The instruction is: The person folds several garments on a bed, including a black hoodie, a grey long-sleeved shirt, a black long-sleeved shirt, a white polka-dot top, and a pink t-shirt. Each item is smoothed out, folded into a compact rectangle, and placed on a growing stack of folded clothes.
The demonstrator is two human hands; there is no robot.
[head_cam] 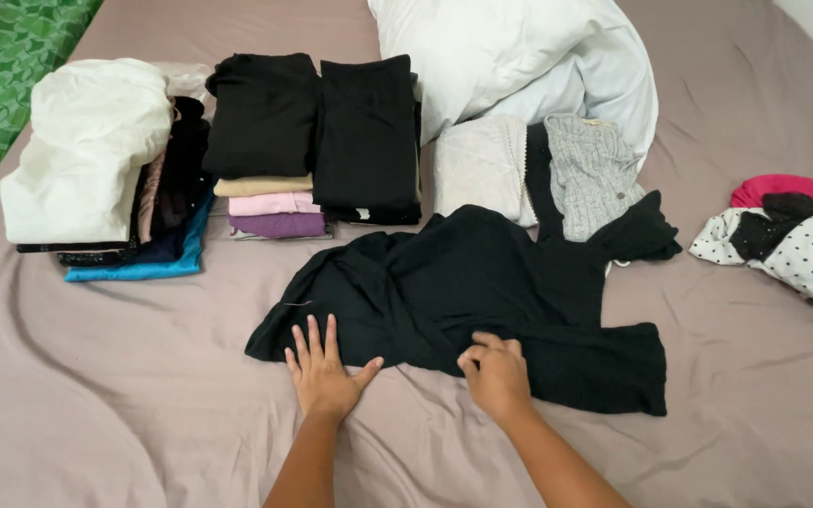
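Head view: a bed with a mauve sheet (124, 395) fills my frame. At centre lies a crumpled black knit garment (482, 282). My left hand (324, 372) rests flat on its lower edge, fingers spread; my right hand (494, 373) pinches its hem. Folded clothing stacks (275, 141) sit at eleven o'clock, a white pillow (519, 56) at twelve.

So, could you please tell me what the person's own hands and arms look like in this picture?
Both forearms are bare, with no sleeves in view. The left hand and the right hand wear no gloves, and no rings, watch or bracelets can be seen. The fingernails look short and unpainted.
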